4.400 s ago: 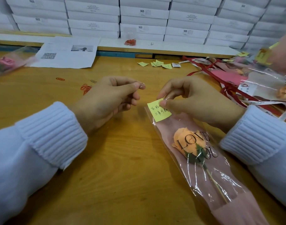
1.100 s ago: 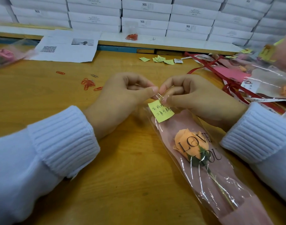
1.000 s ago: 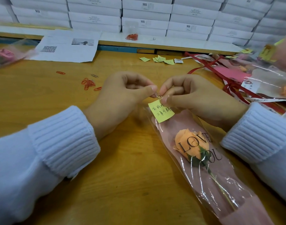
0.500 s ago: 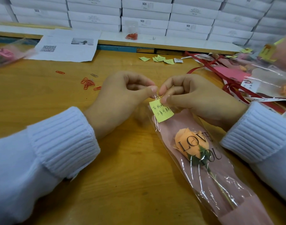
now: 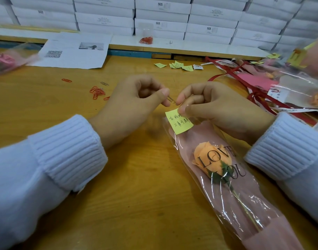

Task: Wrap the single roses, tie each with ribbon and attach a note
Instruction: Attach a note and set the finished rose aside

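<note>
The left hand [image 5: 136, 103] pinches a small metal paper clip [image 5: 170, 100] between thumb and forefinger, the other fingers [image 5: 145, 91] curled in. Just beside it, the right hand [image 5: 214, 109] pinches the top corner of a handwritten yellow note [image 5: 179, 123] against the open end of a clear and pink wrapper [image 5: 244, 204]. The clip's tip is near the note's upper edge; I cannot tell whether it touches. An orange rose [image 5: 212, 159] lies inside the wrapper on the bench [image 5: 136, 195], its head toward the hands. To the left lies a scatter of red clips [image 5: 97, 92], farther back some spare notes [image 5: 174, 65], and to the right a tangle of red ribbons [image 5: 244, 82].
</note>
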### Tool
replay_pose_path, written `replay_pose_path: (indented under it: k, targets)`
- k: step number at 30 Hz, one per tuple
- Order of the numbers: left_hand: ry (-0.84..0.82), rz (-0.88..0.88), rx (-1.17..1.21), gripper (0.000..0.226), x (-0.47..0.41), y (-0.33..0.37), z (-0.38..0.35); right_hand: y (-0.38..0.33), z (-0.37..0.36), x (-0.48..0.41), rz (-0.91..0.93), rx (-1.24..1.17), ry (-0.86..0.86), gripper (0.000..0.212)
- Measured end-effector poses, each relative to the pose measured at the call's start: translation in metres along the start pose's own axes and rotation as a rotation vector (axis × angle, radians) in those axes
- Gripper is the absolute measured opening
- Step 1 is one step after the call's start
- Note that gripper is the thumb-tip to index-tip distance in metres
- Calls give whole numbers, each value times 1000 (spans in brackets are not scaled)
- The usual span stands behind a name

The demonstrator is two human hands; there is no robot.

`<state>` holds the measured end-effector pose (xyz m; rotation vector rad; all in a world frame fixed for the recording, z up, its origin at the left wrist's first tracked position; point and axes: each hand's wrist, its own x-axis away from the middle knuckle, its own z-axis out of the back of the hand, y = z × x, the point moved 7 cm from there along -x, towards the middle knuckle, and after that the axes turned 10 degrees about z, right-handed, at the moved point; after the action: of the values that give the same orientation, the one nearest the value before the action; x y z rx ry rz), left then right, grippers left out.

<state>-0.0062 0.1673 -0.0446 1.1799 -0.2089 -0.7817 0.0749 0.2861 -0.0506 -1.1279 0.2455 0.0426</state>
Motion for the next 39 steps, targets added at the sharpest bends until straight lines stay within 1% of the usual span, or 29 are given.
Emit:
replay_pose_path:
  k: [4,8,11,22,28,32,36,39]
  targets:
    - [-42,6,-4,6,-1,0,-2,2,2,-1,-6,-36,24,17]
    - [-59,15,-105,8,-1,-2,-1,3,3,-1,-15,-24,33,22]
    - [-75,7,-129,11,-1,0,-1,3,3,-1,-28,9,29,24]
    - [-90,46,-60,15,-1,-5,-8,4,1,0,-40,60,-1,22]
    - [-93,-27,-138,17,3,4,-9,2,-1,0,-22,72,-4,20]
    - [-65,-58,-120,14,5,7,-6,2,0,-1,-20,95,2,20]
    - [-27,-134,-260,19,7,13,-6,1,-1,-1,-17,84,3,20]
    - [-31,-149,-296,20,7,15,-7,1,-1,-1,-17,86,1,20]
